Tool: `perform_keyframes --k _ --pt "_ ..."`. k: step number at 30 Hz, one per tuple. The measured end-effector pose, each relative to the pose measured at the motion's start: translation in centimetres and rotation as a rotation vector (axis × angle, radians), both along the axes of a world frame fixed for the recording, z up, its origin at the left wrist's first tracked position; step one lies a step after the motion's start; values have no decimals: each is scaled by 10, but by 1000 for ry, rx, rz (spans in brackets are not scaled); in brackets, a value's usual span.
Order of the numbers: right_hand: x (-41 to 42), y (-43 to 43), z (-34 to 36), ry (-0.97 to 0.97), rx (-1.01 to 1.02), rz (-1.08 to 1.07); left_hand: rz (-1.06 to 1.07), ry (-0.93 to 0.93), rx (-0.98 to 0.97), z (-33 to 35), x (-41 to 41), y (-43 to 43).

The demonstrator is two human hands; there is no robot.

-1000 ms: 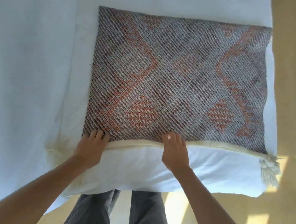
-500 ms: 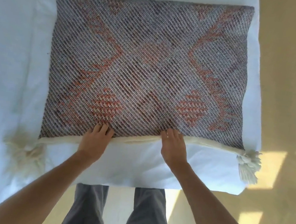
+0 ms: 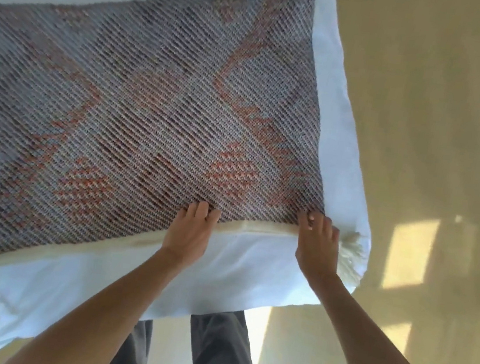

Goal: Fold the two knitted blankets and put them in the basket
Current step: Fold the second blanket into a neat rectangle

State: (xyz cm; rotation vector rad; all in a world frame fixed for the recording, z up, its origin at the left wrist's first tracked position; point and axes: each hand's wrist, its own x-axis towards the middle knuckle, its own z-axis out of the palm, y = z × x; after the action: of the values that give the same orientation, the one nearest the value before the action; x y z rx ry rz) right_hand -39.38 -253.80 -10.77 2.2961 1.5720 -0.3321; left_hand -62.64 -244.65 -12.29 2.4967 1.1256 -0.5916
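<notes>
Knitted blanket [image 3: 150, 115], one, flat on bed [image 3: 251, 269]; two hands, left hand [image 3: 189, 230], right hand [image 3: 317, 244], apart, fingers pressing near edge.

I'm standing at the near edge of a bed covered in a white sheet [image 3: 250, 278], its corner jutting toward the right. Pale wooden floor [image 3: 439, 116] spreads off to the right and far side. Bright patches of sunlight [image 3: 410, 250] fall on the floor just right of the corner.
</notes>
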Motion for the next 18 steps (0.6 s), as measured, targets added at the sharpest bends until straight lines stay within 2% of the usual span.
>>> perform_keyframes --k 4,8,11,13,15,18 --pt "24 -5 -2 -19 -76 -66 -6 24 -65 -5 19 -2" --pt "33 -8 0 170 -87 -123 -47 43 -129 -4 18 -1" --pt "36 3 -4 311 14 -341 12 20 -239 0 32 13" --pt "41 11 -7 328 117 -425 70 -9 -290 2 48 27" --pt "48 21 -10 354 114 -469 110 -74 -303 4 66 37" --pt "52 37 -12 550 86 -669 179 -184 -288 13 97 49"
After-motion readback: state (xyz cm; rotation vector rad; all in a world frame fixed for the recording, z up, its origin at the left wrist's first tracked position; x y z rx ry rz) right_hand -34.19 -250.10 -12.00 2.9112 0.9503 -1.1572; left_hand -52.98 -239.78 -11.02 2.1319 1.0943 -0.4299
